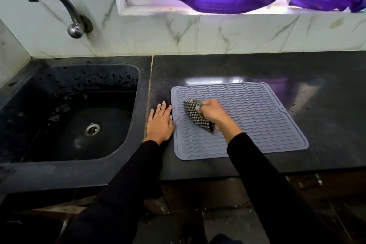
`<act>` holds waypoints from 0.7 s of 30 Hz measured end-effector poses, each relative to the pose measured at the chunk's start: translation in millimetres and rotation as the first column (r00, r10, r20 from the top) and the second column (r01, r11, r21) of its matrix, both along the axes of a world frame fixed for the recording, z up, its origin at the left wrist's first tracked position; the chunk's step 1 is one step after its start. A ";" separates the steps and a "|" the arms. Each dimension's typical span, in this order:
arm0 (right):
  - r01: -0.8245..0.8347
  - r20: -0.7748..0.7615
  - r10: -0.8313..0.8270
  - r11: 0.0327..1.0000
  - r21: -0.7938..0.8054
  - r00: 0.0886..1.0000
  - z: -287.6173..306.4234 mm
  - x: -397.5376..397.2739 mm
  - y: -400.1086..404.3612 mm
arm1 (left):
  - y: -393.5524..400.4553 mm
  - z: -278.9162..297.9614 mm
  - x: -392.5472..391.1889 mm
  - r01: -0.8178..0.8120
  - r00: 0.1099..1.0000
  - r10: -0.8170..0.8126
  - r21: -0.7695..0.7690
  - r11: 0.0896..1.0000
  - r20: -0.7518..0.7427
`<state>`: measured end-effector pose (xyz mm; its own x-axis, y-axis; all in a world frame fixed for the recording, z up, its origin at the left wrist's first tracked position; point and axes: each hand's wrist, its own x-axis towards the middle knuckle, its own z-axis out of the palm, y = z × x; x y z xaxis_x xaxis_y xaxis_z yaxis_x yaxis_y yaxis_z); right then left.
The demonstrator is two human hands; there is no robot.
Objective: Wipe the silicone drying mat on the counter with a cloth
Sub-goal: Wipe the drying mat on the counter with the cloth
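- Currently, right hand (212, 114) fingers clench the checked cloth (198, 117), pressed onto the left-centre of the grey mat (257, 117).
- Left hand (159, 123) lies flat, fingers released, on the tabletop (316, 77), touching the mat's left edge.
- Unwiped ribs likely lie mostly rightward of the cloth; right hand nearer.

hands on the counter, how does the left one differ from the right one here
The left hand lies flat with straight fingers on the black counter, beside the mat's left edge; the right hand is over the grey drying mat. The left hand holds nothing; the right hand grips a checked cloth bunched against the mat. Both come out of black sleeves.
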<state>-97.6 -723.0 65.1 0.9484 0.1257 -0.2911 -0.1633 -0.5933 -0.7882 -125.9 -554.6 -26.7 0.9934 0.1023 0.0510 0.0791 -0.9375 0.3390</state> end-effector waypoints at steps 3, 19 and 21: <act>-0.011 0.286 0.089 0.964 -0.266 0.954 3.6 -8.2 2.2 | -0.8 4.9 2.6 -0.012 1.000 0.011 -0.042 0.999 -0.013; -0.223 0.209 0.326 0.888 -0.401 0.922 -31.6 -17.1 3.5 | -10.7 -5.7 13.0 -0.015 1.000 0.014 0.041 0.999 0.026; -0.133 0.054 0.136 0.990 -0.045 0.989 -12.6 2.7 -8.2 | -10.5 -5.3 12.1 -0.014 1.000 0.014 0.028 0.999 0.022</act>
<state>-94.9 -731.2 52.5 0.9387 0.2423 -0.2453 -0.0358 -0.6391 -0.7683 -113.8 -565.2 -32.0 0.9905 0.1143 0.0762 0.0850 -0.9456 0.3140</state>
